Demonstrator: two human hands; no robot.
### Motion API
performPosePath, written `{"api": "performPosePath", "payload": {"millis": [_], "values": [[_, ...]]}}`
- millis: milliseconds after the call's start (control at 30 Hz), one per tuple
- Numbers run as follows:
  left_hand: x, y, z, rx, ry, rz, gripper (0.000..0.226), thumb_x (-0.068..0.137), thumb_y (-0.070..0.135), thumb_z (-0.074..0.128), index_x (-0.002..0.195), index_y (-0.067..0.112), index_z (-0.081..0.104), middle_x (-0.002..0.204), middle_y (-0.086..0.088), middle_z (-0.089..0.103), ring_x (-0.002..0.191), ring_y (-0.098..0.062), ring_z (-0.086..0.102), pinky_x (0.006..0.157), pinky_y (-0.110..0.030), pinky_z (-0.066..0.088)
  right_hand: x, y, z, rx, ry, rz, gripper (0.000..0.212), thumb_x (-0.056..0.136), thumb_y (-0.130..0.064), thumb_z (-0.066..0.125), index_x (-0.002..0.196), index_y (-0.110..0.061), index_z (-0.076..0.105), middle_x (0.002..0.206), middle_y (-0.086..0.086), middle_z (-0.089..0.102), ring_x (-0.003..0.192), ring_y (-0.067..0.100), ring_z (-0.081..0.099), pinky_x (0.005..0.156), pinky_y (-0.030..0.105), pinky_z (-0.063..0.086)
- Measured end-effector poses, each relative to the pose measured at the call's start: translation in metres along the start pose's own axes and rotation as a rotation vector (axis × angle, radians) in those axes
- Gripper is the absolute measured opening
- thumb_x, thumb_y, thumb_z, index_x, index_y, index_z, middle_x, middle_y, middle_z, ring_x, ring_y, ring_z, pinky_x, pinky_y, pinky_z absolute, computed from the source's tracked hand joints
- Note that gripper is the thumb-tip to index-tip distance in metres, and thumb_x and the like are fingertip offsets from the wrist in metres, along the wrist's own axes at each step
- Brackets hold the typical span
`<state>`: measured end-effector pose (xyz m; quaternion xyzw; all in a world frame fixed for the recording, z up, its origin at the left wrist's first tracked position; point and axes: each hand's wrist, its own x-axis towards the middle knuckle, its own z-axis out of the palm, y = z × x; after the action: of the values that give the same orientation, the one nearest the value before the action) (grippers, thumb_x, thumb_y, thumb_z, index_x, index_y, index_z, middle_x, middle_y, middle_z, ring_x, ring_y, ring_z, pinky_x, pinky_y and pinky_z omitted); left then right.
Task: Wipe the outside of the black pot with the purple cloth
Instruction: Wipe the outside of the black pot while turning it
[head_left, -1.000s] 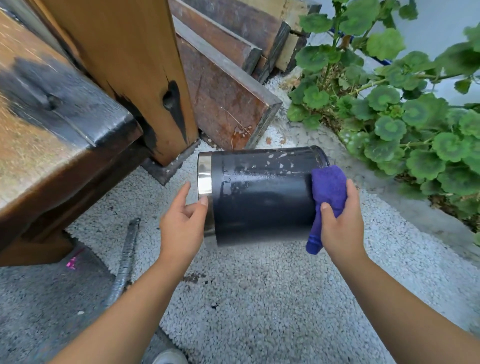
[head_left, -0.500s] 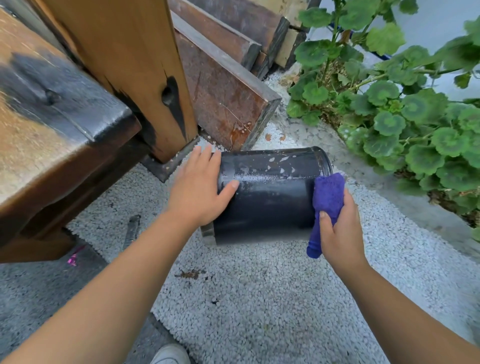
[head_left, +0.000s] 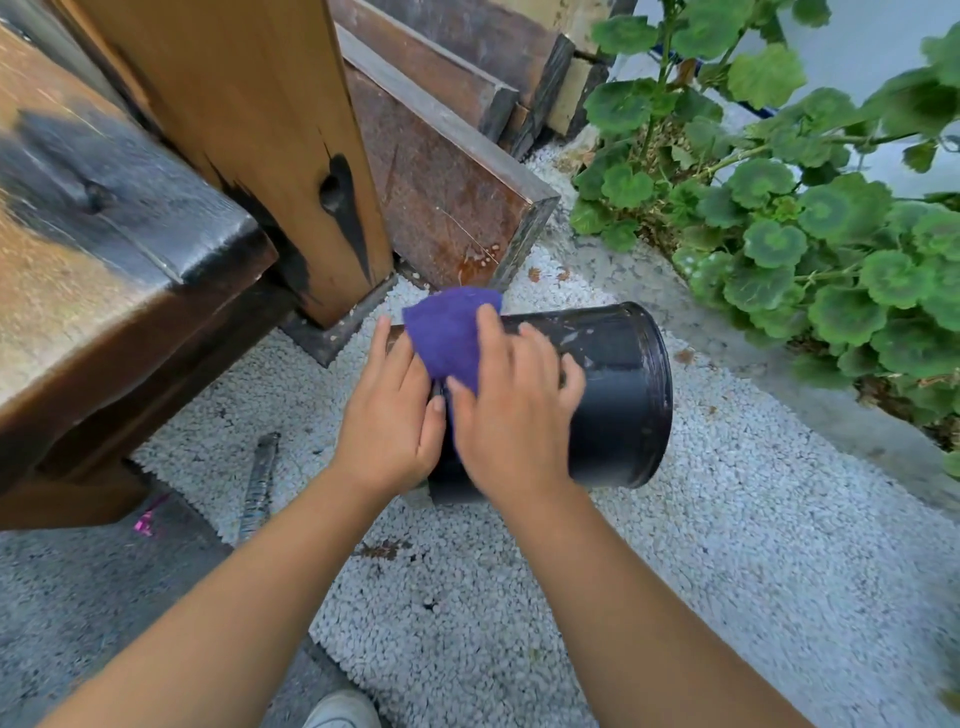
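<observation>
Lying on its side on the white gravel (head_left: 675, 597), the black pot (head_left: 613, 395) had its long axis running from left to right, with the flared rim toward the right, near the green plant (head_left: 810, 249), and the other end toward the wooden post (head_left: 280, 135). This direction was the relation that mattered: the unwiped wall of the pot stretched away to the right of both hands.

The right hand (head_left: 511, 410) lay flat on the upper left part of the pot, fingers spread, and pressed the purple cloth (head_left: 449, 335) against the curved wall; it did not pinch the cloth but held it under the palm and fingers. Part of the cloth stood out beyond the fingertips, toward the post. The left hand (head_left: 392, 415) rested just beside the right one, touching the left end of the pot, palm down and fingers loosely extended, closed on nothing. It seemed to steady the pot against rolling.

I judged that the wiping was in progress and that the right hand, being nearer to the rim, would have to travel along the axis to the right. Pale specks on the wall near the rim suggested that this part was not yet clean.
</observation>
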<state>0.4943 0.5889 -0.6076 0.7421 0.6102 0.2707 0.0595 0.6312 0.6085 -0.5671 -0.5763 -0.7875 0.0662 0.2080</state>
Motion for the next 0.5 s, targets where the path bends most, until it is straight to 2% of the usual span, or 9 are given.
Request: {"api": "performPosePath", "payload": {"millis": [67,100,167,233,367,500], "values": [[-0.006,0.001,0.002,0.003,0.03,0.042,0.053,0.095,0.021,0.035,0.143,0.001,0.043,0.151,-0.015,0.041,0.145,-0.028,0.03,0.118,-0.059,0.013,-0.007,-0.004,0.013,-0.127,-0.06,-0.046,0.068,0.088,-0.043,0.049,0.149,-0.025,0.025,0.155,0.01,0.029,0.145,0.028,0.018,0.107,0.057,0.017],[-0.009,0.001,0.002,0.005,0.033,0.054,0.053,0.095,0.021,0.035,0.143,0.002,0.042,0.152,-0.014,0.04,0.146,-0.027,0.028,0.117,-0.06,0.013,-0.009,-0.001,0.017,-0.155,-0.071,-0.122,0.065,0.09,-0.042,0.045,0.15,-0.026,0.026,0.159,0.008,0.023,0.146,0.028,0.014,0.107,0.058,0.016],[-0.013,0.001,0.002,0.019,0.02,0.08,0.053,0.095,0.023,0.034,0.142,0.001,0.044,0.151,-0.016,0.04,0.145,-0.029,0.029,0.117,-0.06,0.013,-0.011,0.012,0.017,-0.172,-0.086,-0.307,0.057,0.093,-0.039,0.045,0.148,-0.025,0.033,0.158,0.004,0.029,0.146,0.027,0.021,0.108,0.058,0.02],[-0.015,0.001,0.002,0.068,-0.006,0.079,0.054,0.095,0.027,0.035,0.139,-0.003,0.045,0.147,-0.02,0.044,0.141,-0.035,0.035,0.118,-0.059,0.013,-0.008,0.026,0.013,-0.182,-0.119,-0.396,0.052,0.094,-0.037,0.044,0.144,-0.021,0.041,0.153,0.004,0.039,0.143,0.027,0.029,0.109,0.056,0.026],[-0.018,0.004,0.0,0.132,-0.057,-0.052,0.066,0.095,0.039,0.038,0.137,-0.011,0.043,0.144,-0.028,0.044,0.14,-0.049,0.028,0.12,-0.051,0.014,-0.003,0.05,0.0,-0.145,-0.127,-0.256,0.05,0.093,-0.033,0.043,0.138,-0.012,0.051,0.147,0.009,0.048,0.139,0.03,0.037,0.108,0.05,0.033],[-0.018,0.007,-0.002,0.155,-0.082,-0.118,0.071,0.094,0.046,0.038,0.14,-0.008,0.042,0.147,-0.025,0.043,0.143,-0.048,0.023,0.12,-0.049,0.018,-0.001,0.077,-0.015,-0.127,-0.118,-0.108,0.05,0.092,-0.032,0.042,0.136,-0.011,0.052,0.148,0.011,0.046,0.14,0.032,0.035,0.11,0.052,0.03]]}}
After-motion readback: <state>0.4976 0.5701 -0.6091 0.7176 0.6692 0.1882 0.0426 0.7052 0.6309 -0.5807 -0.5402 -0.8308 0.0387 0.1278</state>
